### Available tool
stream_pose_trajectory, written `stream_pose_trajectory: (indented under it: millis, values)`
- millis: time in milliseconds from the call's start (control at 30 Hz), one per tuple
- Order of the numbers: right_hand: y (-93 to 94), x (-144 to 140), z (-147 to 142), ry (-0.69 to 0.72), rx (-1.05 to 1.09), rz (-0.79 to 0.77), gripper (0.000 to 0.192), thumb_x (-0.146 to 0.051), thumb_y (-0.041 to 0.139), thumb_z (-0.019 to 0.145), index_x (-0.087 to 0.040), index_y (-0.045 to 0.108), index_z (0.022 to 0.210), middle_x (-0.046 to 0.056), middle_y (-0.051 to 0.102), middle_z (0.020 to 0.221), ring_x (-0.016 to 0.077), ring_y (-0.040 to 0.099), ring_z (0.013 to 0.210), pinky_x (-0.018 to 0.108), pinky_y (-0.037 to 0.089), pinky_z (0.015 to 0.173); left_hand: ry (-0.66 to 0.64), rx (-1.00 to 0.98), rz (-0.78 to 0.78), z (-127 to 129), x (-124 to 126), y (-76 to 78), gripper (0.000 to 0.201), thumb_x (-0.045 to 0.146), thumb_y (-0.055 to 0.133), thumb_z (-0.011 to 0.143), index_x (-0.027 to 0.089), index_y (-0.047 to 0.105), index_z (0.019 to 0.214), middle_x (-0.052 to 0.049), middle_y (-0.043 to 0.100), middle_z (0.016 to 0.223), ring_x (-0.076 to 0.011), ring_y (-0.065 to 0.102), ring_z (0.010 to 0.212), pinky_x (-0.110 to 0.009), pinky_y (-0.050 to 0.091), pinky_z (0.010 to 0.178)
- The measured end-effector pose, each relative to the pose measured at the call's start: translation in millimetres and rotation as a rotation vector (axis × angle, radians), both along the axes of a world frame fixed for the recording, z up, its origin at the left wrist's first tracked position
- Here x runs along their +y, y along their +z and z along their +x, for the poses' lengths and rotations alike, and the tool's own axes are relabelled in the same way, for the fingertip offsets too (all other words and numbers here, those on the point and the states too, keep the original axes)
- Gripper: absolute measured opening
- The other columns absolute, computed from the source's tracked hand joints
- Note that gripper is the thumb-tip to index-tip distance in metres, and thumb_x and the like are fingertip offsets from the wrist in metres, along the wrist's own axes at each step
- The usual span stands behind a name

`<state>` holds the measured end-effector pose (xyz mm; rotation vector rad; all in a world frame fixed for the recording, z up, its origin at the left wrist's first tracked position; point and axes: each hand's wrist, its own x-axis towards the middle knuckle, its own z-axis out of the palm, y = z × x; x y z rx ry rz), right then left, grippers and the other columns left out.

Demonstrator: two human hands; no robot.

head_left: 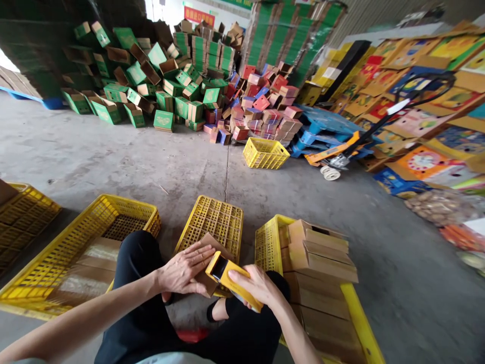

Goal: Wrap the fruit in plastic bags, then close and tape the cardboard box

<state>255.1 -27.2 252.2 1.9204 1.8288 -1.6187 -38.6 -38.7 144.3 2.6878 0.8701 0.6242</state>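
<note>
My left hand (187, 269) lies flat with fingers stretched out on a small brown cardboard box (207, 286), pressing its top. That box rests on an upturned yellow crate (212, 218) between my knees. My right hand (254, 284) grips a yellow box-shaped hand tool (237, 284) with a dark opening at its front end. The tool's front end is at the box, just right of my left fingertips; whether it touches cannot be told. Part of the box is hidden under my left hand and the tool.
On my left, a yellow crate (125, 201) holds boxes with shiny tops (99, 254). On my right, another crate (268, 243) holds stacked brown cartons (322, 298). Ahead stand a yellow crate (267, 153), piled green boxes (164, 119), blue pallets (322, 126) and a pallet jack (337, 154).
</note>
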Motion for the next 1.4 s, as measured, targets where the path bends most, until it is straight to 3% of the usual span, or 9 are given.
stream_pose_trajectory:
  millis: [167,633,867,1100,1267,1400]
  values:
    - [0.0,-7.1,1.0,0.034,0.045,0.018,0.052,-0.073,0.055,0.091,-0.021,0.059,0.083,0.002,0.068,0.057,0.0240,0.074,0.054,0.024,0.052,0.043,-0.038,0.023,-0.015,11.8,-1.5,2.8,0.106,0.076,0.046,0.096,0.013,0.002,0.168,-0.020,0.034,0.167,-0.0347,0.028,0.157,-0.052,0.023,0.129]
    - [-1.7,-23.2,8.8,-0.022,0.097,-0.002,0.049,-0.070,0.058,0.091,-0.021,0.060,0.089,0.002,0.071,0.063,0.0201,0.073,0.052,0.021,0.051,0.042,-0.069,0.040,-0.014,10.2,-0.5,-2.5,0.103,0.075,0.048,0.096,0.016,0.005,0.169,-0.019,0.034,0.167,-0.0335,0.032,0.156,-0.050,0.027,0.128]
    - [-3.7,-28.1,38.2,-0.066,0.019,0.028,0.053,-0.073,0.058,0.089,-0.020,0.058,0.088,0.001,0.068,0.057,0.0206,0.072,0.051,0.022,0.050,0.042,-0.020,-0.012,0.080,1.9,10.6,-8.1,0.112,0.080,0.051,0.091,0.016,0.003,0.169,-0.022,0.037,0.166,-0.0354,0.035,0.154,-0.052,0.030,0.127]
    - [-13.6,-34.7,45.1,-0.061,0.047,0.031,0.053,-0.074,0.057,0.089,-0.021,0.056,0.084,0.000,0.067,0.054,0.0185,0.071,0.049,0.020,0.048,0.042,-0.070,0.102,0.067,1.1,0.8,0.0,0.099,0.080,0.051,0.091,0.026,0.021,0.168,-0.017,0.018,0.173,-0.0397,0.028,0.156,-0.058,0.024,0.127]
    - [-11.6,-32.7,51.9,-0.075,0.007,0.050,0.054,-0.075,0.058,0.088,-0.021,0.056,0.087,0.001,0.069,0.056,0.0193,0.071,0.051,0.021,0.049,0.043,-0.115,0.144,0.027,17.6,-10.7,5.9,0.103,0.081,0.047,0.092,0.023,0.009,0.169,-0.014,0.023,0.172,-0.0360,0.025,0.158,-0.054,0.019,0.130]
    - [5.9,-31.6,55.1,-0.058,0.005,0.048,0.056,-0.076,0.057,0.088,-0.020,0.056,0.089,0.002,0.070,0.060,0.0189,0.071,0.051,0.021,0.049,0.043,-0.141,0.118,-0.010,24.9,-10.8,7.0,0.108,0.079,0.046,0.094,0.018,-0.002,0.169,-0.016,0.026,0.171,-0.0340,0.026,0.158,-0.052,0.018,0.130]
